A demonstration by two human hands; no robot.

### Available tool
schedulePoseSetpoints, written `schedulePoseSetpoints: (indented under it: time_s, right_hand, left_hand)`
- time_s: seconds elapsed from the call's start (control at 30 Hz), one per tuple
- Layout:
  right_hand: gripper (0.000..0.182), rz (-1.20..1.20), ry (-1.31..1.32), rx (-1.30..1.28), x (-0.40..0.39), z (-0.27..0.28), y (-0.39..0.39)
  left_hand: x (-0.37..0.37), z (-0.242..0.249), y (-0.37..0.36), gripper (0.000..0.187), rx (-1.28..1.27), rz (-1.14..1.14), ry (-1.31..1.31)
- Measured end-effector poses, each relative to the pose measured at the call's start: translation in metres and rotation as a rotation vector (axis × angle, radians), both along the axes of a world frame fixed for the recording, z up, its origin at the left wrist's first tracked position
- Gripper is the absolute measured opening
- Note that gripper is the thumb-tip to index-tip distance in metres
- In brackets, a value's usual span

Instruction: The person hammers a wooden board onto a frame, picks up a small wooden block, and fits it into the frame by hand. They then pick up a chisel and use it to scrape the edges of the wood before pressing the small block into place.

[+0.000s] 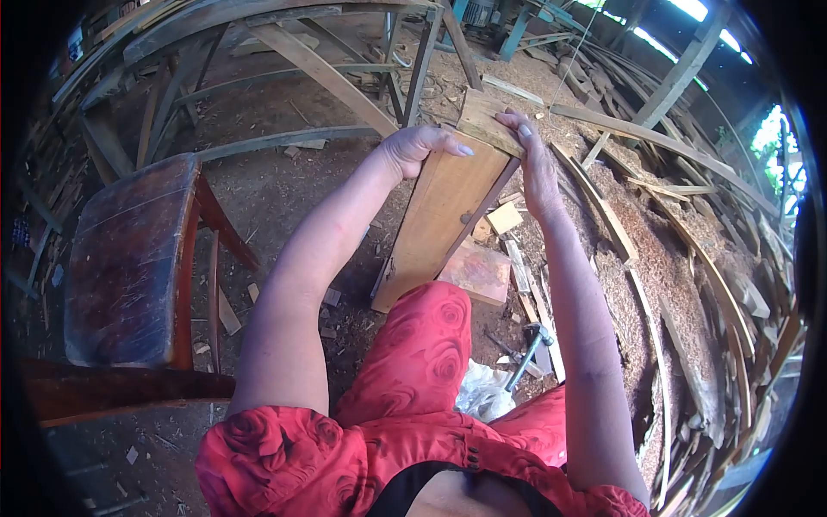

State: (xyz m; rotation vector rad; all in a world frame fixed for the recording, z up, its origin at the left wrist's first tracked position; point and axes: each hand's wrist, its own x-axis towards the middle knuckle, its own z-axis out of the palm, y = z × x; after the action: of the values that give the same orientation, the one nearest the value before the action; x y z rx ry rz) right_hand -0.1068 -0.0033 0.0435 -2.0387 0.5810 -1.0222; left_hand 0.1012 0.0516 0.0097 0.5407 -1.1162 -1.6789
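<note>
My left fingers (444, 140) and right fingers (520, 127) grasp the upper end of a wooden box (448, 202). It slants down toward my knee (435, 314); whether they touch, I can't quite tell.

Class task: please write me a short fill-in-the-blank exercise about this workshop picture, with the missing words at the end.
1. The left hand and right hand hold the box-like wooden piece at its ____ end in the picture, not its lower one.
2. The tool lying by the white plastic bag is a ____.
3. The flowers printed on the red clothing are ____.
4. The chair is on the ____ side of the picture.

Missing words: upper; hammer; roses; left.
</note>
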Motion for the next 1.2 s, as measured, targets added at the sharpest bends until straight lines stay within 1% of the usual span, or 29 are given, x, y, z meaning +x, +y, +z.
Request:
schedulePoseSetpoints:
  time_s: [0.17, 0.27, 0.37, 0.47, 0.53, 0.6, 0.77, 0.83, 0.87, 0.9, 0.97, 1.03, 1.17, 1.2]
  right_hand:
    - [0.051, 0.033, -0.098, 0.058, 0.003, 0.001, 0.022]
    - [0.053, 0.056, -0.11, 0.071, 0.004, -0.003, 0.024]
    - [0.053, 0.005, -0.082, 0.033, 0.003, -0.007, 0.033]
    - [0.054, 0.025, -0.09, 0.019, 0.003, -0.009, 0.045]
    - [0.054, 0.037, -0.104, 0.018, 0.003, -0.011, 0.051]
    - [0.053, 0.022, -0.097, -0.04, 0.004, -0.016, 0.053]
    - [0.051, 0.026, -0.111, -0.037, 0.003, -0.011, 0.073]
    - [0.05, 0.043, -0.127, -0.022, 0.002, -0.012, 0.072]
    - [0.046, 0.036, -0.111, -0.05, 0.001, -0.014, 0.07]
    - [0.043, 0.029, -0.095, -0.079, 0.001, -0.015, 0.069]
    - [0.043, 0.016, -0.083, -0.093, 0.001, -0.013, 0.071]
    - [0.042, 0.0, -0.071, -0.108, 0.0, -0.011, 0.072]
    - [0.041, 0.04, -0.105, -0.091, -0.003, -0.01, 0.074]
    - [0.041, 0.053, -0.109, -0.091, -0.004, -0.01, 0.073]
  left_hand:
    - [0.0, -0.008, 0.007, 0.053, -0.043, -0.009, 0.017]
    - [-0.001, -0.01, 0.017, 0.056, -0.066, 0.013, 0.02]
    - [-0.003, -0.009, 0.03, 0.06, -0.112, -0.006, 0.029]
    - [-0.004, -0.01, 0.043, 0.064, -0.133, 0.016, 0.037]
    - [-0.003, -0.015, 0.047, 0.071, -0.167, 0.014, 0.027]
    - [-0.001, -0.017, 0.052, 0.07, -0.163, 0.037, -0.011]
    - [0.0, -0.018, 0.061, 0.069, -0.152, 0.055, -0.059]
    - [0.0, -0.017, 0.062, 0.068, -0.129, 0.009, 0.028]
    - [0.001, -0.017, 0.062, 0.068, -0.131, 0.008, 0.024]
    - [0.003, -0.017, 0.063, 0.068, -0.132, 0.023, -0.026]
    - [0.002, -0.014, 0.066, 0.068, -0.135, 0.037, -0.078]
    - [-0.001, -0.011, 0.069, 0.063, -0.196, 0.136, -0.049]
    - [-0.007, -0.007, 0.077, 0.057, -0.24, 0.177, -0.114]
    - [-0.011, -0.005, 0.084, 0.053, -0.285, 0.284, -0.172]
